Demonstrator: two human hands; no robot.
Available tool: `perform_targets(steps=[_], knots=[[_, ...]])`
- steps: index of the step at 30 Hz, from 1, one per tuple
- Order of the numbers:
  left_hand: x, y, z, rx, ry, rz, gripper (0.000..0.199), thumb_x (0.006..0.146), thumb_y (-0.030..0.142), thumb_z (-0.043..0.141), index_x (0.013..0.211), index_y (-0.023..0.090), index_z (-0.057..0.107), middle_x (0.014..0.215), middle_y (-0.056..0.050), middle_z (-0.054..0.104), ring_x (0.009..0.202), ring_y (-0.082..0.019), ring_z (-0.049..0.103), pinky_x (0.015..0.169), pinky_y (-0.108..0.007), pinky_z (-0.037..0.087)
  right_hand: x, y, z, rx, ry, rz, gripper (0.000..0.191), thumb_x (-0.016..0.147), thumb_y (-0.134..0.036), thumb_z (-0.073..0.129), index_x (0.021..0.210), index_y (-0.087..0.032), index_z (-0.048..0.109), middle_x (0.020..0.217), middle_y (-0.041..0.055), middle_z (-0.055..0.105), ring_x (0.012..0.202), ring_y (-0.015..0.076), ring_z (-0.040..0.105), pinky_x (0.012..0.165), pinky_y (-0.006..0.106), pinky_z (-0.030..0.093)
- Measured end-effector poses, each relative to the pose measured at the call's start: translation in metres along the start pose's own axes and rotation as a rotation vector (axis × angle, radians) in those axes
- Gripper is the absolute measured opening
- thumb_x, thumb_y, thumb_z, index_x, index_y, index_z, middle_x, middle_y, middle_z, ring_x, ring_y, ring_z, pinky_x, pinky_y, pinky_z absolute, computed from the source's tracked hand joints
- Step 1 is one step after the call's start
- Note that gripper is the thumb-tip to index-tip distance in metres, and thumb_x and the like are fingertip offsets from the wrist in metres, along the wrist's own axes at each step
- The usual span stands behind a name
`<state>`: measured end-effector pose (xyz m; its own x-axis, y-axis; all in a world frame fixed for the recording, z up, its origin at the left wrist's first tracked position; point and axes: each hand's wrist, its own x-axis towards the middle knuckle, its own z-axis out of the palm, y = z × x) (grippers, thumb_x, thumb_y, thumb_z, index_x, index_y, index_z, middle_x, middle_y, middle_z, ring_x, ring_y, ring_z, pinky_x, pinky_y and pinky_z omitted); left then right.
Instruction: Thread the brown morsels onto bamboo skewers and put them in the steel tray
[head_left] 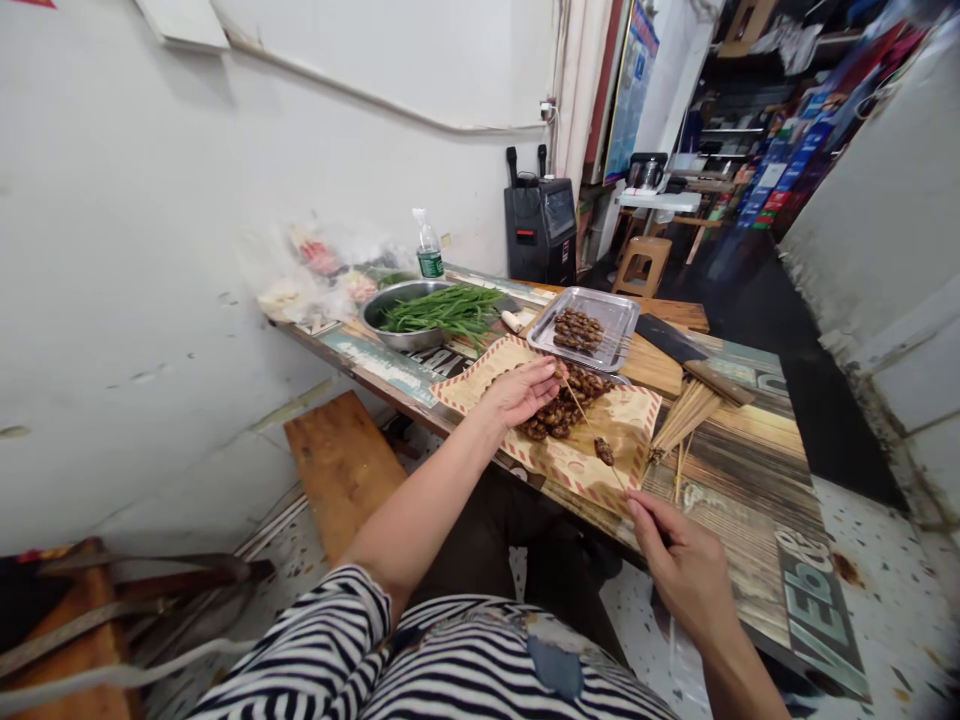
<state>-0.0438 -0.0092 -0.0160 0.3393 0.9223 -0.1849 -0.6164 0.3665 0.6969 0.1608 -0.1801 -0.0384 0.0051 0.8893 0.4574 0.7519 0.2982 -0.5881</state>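
My right hand (679, 555) pinches the lower end of a thin wooden skewer (579, 408). A single brown pupa (604, 451) is threaded partway along it. The fingers of my left hand (521, 392) come together at the skewer's upper tip, around what looks like another brown pupa, mostly hidden by the fingertips. Beneath the skewer, a heap of loose, shiny brown pupae (559, 415) lies on patterned paper (600, 480) with a red-striped border. Beyond it, filled pupa skewers (577, 330) lie side by side in a metal tray (540, 340).
Bare wooden skewers (684, 415) lie right of the paper, beside a cleaver (667, 340) on a wooden board (649, 370). Left are a metal bowl (397, 338) of long green vegetables (442, 312), a plastic bottle (429, 255) and plastic bags (292, 295). A wooden bench (341, 465) stands below.
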Motion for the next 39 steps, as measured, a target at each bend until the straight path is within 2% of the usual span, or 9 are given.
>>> perform_targets(steps=[9,18,28,35,39], knots=[[0.000,0.000,0.001,-0.028,0.012,-0.017,0.023,0.071,0.005,0.060,0.091,0.015,0.058,0.085,-0.006,0.065,0.082,-0.014,0.063,0.069,-0.023,0.046,-0.001,0.000,-0.001,0.013,0.018,0.022,0.028,0.082,-0.038,0.049,0.089,-0.020,0.069,0.085,0.0050,0.071,0.076,0.0184,0.067,0.068,0.028,0.054],[-0.005,0.002,0.003,-0.043,-0.048,-0.045,0.026,0.072,0.006,0.060,0.095,0.018,0.058,0.086,-0.004,0.065,0.081,-0.013,0.063,0.065,-0.022,0.045,-0.001,0.001,0.000,0.006,0.010,0.003,0.027,0.082,-0.036,0.049,0.090,-0.019,0.068,0.086,0.0051,0.071,0.077,0.0187,0.067,0.069,0.029,0.054],[-0.011,0.009,0.005,-0.196,-0.023,-0.182,0.009,0.079,0.014,0.055,0.082,0.014,0.063,0.083,-0.004,0.066,0.078,-0.010,0.061,0.067,-0.021,0.045,-0.003,-0.003,-0.005,0.015,0.008,-0.014,0.025,0.082,-0.034,0.050,0.091,-0.021,0.069,0.087,0.0043,0.071,0.077,0.0184,0.068,0.070,0.028,0.055],[-0.014,0.009,0.007,-0.217,0.022,-0.213,0.009,0.079,0.011,0.053,0.078,0.012,0.062,0.083,-0.005,0.066,0.076,-0.009,0.062,0.062,-0.018,0.045,-0.003,-0.003,-0.006,0.007,0.008,-0.048,0.025,0.082,-0.033,0.050,0.093,-0.019,0.068,0.087,0.0043,0.071,0.077,0.0183,0.068,0.069,0.027,0.055],[-0.013,0.007,0.007,-0.170,0.037,-0.175,0.006,0.077,0.011,0.055,0.077,0.012,0.061,0.084,-0.005,0.066,0.076,-0.009,0.062,0.063,-0.018,0.046,-0.004,-0.004,-0.008,-0.006,0.010,-0.068,0.025,0.082,-0.033,0.050,0.092,-0.019,0.068,0.087,0.0040,0.071,0.077,0.0180,0.068,0.069,0.026,0.055]])
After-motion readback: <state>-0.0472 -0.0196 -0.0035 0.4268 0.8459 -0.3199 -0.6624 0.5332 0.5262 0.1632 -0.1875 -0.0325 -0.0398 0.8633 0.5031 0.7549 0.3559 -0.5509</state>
